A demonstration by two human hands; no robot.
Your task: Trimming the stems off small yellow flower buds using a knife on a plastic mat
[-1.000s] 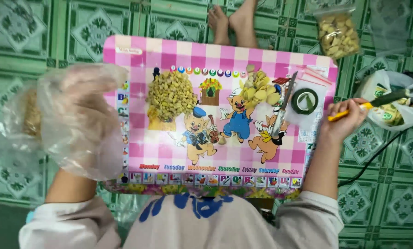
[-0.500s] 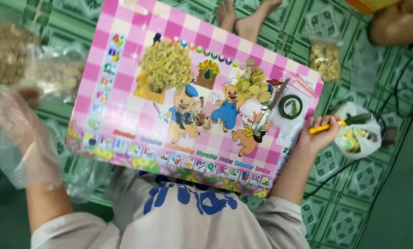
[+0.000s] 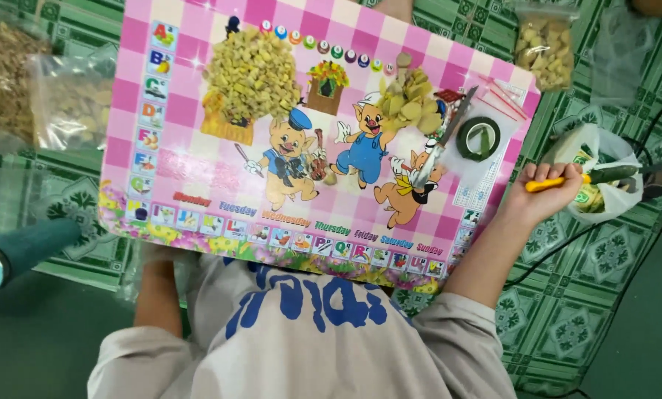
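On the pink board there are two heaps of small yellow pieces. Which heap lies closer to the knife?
The smaller heap, at the board's upper right: it lies right beside the knife. The larger heap sits far off at the upper left, with the little house picture between them.

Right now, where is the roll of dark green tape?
In the head view the roll of dark green tape lies flat near the right edge of the pink checkered board, beside the knife and just up-left of the right hand.

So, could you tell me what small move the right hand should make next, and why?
Probably bring the yellow-handled tool back over the pink board. The right hand grips it out by the white bag, while the pale yellow pieces sit on the board.
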